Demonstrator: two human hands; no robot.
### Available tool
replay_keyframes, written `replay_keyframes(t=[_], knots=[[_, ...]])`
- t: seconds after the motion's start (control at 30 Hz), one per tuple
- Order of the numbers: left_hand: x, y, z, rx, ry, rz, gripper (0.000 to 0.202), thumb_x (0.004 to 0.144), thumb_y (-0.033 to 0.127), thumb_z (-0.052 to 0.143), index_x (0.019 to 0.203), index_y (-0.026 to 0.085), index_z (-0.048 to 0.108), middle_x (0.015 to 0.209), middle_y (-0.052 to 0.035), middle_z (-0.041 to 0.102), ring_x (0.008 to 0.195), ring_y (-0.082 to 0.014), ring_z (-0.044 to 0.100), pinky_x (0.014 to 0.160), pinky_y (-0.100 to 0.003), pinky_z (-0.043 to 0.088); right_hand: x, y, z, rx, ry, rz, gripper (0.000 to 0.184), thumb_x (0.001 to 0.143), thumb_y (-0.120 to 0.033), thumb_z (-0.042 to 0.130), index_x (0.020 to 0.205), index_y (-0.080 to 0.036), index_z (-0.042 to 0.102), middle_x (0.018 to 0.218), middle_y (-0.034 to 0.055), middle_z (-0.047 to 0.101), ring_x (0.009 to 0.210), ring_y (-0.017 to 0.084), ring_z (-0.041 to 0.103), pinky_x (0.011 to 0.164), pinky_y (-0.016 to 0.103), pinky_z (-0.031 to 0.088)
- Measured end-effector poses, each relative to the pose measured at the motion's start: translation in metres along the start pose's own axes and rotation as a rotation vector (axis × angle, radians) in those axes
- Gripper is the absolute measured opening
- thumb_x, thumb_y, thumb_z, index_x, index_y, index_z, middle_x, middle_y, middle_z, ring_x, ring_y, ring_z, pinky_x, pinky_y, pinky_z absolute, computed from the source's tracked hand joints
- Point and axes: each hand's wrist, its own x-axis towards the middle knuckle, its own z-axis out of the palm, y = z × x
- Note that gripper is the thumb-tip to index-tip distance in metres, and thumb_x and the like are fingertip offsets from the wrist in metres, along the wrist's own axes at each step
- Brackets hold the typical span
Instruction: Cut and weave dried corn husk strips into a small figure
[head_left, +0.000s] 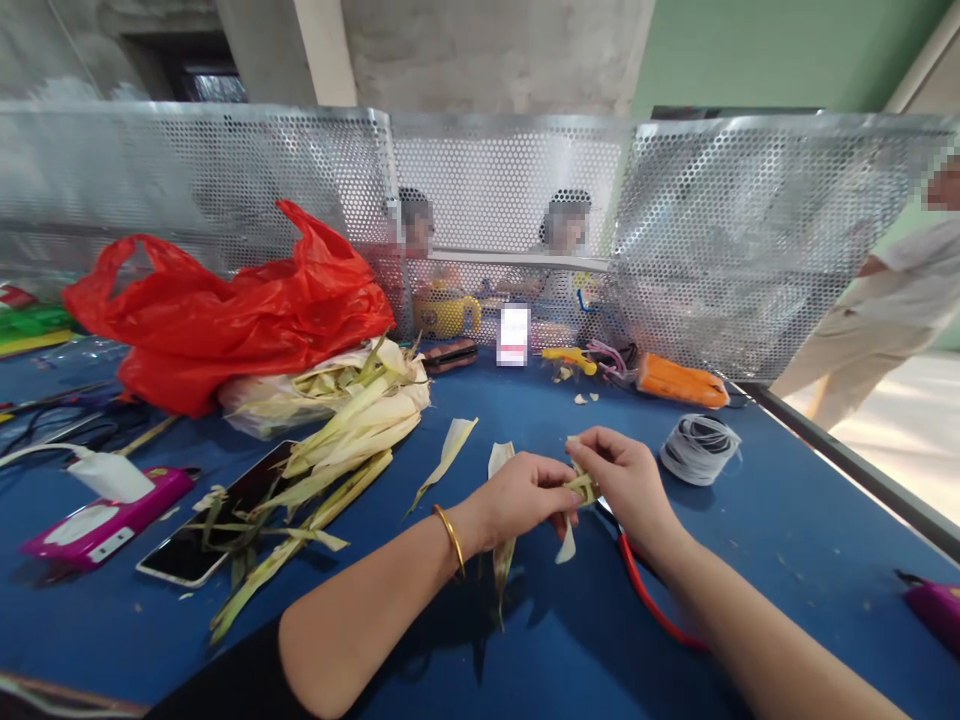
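Observation:
My left hand (525, 492) and my right hand (624, 478) meet above the blue table. Between their pinched fingertips is a small folded piece of pale corn husk (583, 488), with a whitish end hanging below. Part of it is hidden by the fingers. Under my right hand lies a tool with a red handle (651, 600); its head is mostly covered. One husk strip (504, 580) shows behind and below my left hand, and a loose husk leaf (448, 455) lies farther left. A pile of corn husks (367, 410) rests left of my hands.
Left stand a red plastic bag (247, 320), a phone (202, 540) under husk scraps and a purple power strip (112, 515). A coil of grey cord (699, 450) and an orange packet (681, 381) lie right. Behind a perforated metal screen (510, 165) sit two people; another stands right.

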Motion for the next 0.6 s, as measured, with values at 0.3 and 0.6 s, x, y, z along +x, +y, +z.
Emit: replay_keyframes(t=[0.3,0.6], knots=[[0.002,-0.01,0.008,0.019,0.086,-0.084,0.032,0.068,0.042,0.068,0.054,0.017,0.053,0.047,0.0024,0.054,0.044,-0.0102,0.05,0.048,-0.024,0.039,-0.005,-0.003,0.006,0.193,-0.088,0.078,0.031,0.069,-0.044,0.069,0.06,-0.017,0.059,0.05,-0.0047,0.047,0.048,0.009,0.038,0.046,0.022,0.029],[0.006,-0.006,-0.005,-0.033,0.333,-0.072,0.027,0.07,0.039,0.068,0.063,0.014,0.061,0.056,-0.001,0.061,0.048,-0.0079,0.05,0.05,-0.021,0.036,0.003,-0.001,0.002,0.209,-0.131,0.19,0.037,0.064,-0.052,0.071,0.064,-0.017,0.059,0.047,-0.0049,0.051,0.044,0.009,0.044,0.045,0.022,0.031]])
